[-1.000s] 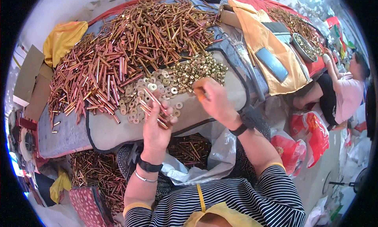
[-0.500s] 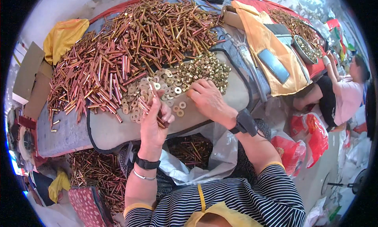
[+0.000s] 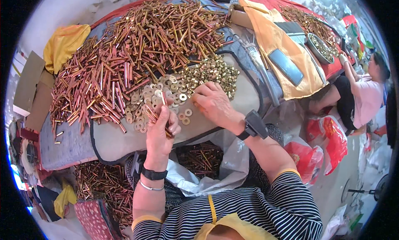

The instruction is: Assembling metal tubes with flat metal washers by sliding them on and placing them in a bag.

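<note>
My left hand (image 3: 159, 127) is closed around several copper-coloured bolts (image 3: 151, 114), held over the front of the grey mat (image 3: 118, 141). One of them points up past the thumb. My right hand (image 3: 215, 107) rests at the near edge of a heap of brass-coloured nuts (image 3: 222, 73), its fingers curled together; whatever is between the fingertips is hidden. Flat round washers (image 3: 137, 102) lie scattered between the two hands and behind the left one. Behind them spreads a large pile of the same kind of bolts (image 3: 153, 36).
More bolts fill a white sack (image 3: 239, 159) at my lap and lie below the table at left. A phone (image 3: 286, 66) sits on orange cloth (image 3: 266, 36) at right, near a bowl of nuts (image 3: 320, 48). A person (image 3: 365, 92) sits farther right; cardboard (image 3: 29, 86) stands at left.
My left hand has dropped slightly toward me, still holding the bolts. My right hand stays by the nuts with little change. The whole view has shifted a little.
</note>
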`<state>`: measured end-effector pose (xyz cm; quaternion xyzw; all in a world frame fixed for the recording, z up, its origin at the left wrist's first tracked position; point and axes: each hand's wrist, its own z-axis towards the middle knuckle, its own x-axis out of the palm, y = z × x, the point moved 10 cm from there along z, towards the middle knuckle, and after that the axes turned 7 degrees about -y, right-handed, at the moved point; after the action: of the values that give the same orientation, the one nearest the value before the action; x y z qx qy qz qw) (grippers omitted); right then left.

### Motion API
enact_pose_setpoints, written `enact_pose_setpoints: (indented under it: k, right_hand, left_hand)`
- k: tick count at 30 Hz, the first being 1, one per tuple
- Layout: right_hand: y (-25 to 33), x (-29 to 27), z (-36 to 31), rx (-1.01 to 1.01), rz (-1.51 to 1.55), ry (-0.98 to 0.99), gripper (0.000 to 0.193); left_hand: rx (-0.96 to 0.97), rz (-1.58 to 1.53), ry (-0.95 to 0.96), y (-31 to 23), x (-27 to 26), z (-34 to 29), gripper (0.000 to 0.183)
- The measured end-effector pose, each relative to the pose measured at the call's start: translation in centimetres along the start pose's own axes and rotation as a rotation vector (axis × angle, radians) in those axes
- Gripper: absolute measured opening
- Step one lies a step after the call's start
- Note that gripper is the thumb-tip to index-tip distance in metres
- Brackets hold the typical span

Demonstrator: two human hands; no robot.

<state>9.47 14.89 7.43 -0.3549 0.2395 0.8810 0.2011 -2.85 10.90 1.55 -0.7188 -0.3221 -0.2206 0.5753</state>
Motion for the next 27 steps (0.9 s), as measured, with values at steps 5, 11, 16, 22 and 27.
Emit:
enact_pose_setpoints:
  k: [5, 11, 16, 22, 27]
  right_hand:
    - [-2.3, -3.3, -2.1, 0.295, 0.313, -0.205, 0.017]
    - [-2.8, -1.9, -4.0, 0.658, 0.975, -0.089, 0.011]
    - [-2.8, -2.2, -4.4, 0.586, 0.964, -0.094, 0.014]
    - [-2.7, -3.3, -3.8, 0.512, 1.005, -0.092, 0.014]
    - [-1.3, -4.2, -3.0, 0.259, 0.659, -0.044, 0.018]
  left_hand:
    - [-0.073, 0.291, 0.022, 1.9, 0.9, -1.1, 0.023]
    - [-0.057, 0.54, 0.083, 3.1, 1.8, -2.2, 0.025]
    - [-0.14, 0.51, 0.072, 4.1, 2.1, -2.2, 0.023]
    - [-0.263, 0.47, 0.07, 5.4, 2.0, -2.3, 0.02]
    - [-0.039, 0.679, 0.138, 4.6, 2.1, -2.5, 0.022]
